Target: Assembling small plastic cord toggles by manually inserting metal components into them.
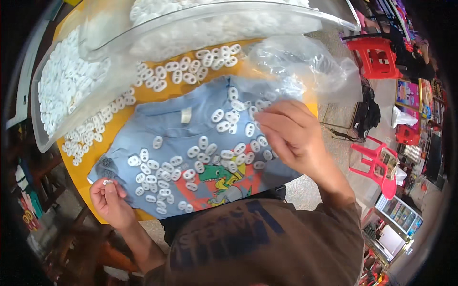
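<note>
A light blue T-shirt (136,133) with a green cartoon dinosaur print lies spread on the yellow table in front of me. Scattered over it are many small white oval plastic pieces (176,160), each with two holes. At the shirt's left sleeve, my left hand (112,202) pinches one white oval piece (108,182) between thumb and fingertip. Over the right part of the shirt, my right hand (296,136) has its fingers bent together beside a cluster of the pieces. Whatever its fingertips may hold is hidden.
A clear plastic tub (43,136) full of white pieces stands at the left, with another transparent bin (286,26) at the back. Loose pieces line the yellow table (114,124) beyond the shirt. A crumpled clear bag (315,66) lies back right. Red stools (377,57) stand farther right.
</note>
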{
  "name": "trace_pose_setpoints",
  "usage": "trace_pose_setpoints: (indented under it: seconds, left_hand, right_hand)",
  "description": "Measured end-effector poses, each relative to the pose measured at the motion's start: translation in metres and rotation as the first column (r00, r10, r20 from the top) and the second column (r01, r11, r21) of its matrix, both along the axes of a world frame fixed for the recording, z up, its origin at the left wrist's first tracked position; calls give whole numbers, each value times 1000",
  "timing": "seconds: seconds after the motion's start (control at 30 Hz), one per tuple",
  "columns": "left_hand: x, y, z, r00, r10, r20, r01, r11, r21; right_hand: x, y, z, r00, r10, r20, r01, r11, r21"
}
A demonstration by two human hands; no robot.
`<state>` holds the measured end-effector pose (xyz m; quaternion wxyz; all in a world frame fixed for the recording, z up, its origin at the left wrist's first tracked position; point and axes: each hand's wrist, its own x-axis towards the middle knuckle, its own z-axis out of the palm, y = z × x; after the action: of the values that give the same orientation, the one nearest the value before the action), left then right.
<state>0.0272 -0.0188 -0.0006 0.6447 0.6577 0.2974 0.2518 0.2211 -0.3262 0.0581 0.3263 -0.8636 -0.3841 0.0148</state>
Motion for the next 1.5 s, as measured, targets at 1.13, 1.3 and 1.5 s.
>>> trace_pose_setpoints:
  seconds: [1.13, 1.3, 1.5]
  left_hand:
    - [4, -5, 2, 993, 83, -90, -66, 983, 173]
    - [10, -10, 7, 979, 166, -119, -155, 983, 99]
    - [6, -5, 7, 954, 165, 252, -117, 974, -195]
  right_hand:
    - [-24, -23, -32, 959, 263, 108, -261, 965, -39]
    - [-27, -17, -29, 958, 243, 153, -244, 970, -19]
    - [-20, 21, -11, 915, 376, 147, -376, 926, -31]
